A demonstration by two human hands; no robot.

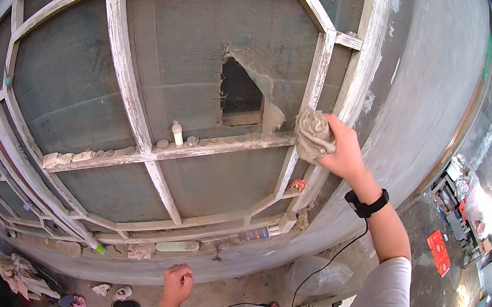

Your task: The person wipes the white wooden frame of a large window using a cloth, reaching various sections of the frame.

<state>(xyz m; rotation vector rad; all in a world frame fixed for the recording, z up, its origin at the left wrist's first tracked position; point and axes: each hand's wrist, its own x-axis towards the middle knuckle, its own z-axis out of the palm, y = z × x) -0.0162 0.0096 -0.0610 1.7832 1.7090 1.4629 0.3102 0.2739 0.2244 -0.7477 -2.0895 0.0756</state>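
Observation:
My right hand (343, 148) grips a crumpled grey-beige cloth (312, 135) against the peeling white wooden window frame (317, 76), at the right end of the middle crossbar. Left of the cloth, the dusty window screen (217, 19) has a large torn hole (240, 94), with a loose flap of mesh hanging beside it. On the crossbar stand a small white bottle (177, 134) and several round caps (192, 141). My left hand (178, 283) is loosely closed in front of my body, below the window sill, and holds nothing that I can see.
A pale green case (177, 246), small boxes and other items lie along the sill. A red ornament (299, 184) sits at the frame's lower right corner. On the floor are a clear plastic bag (320, 276), shoes (125, 306) and piled clothes (27, 276). A cluttered shelf (457, 214) stands far right.

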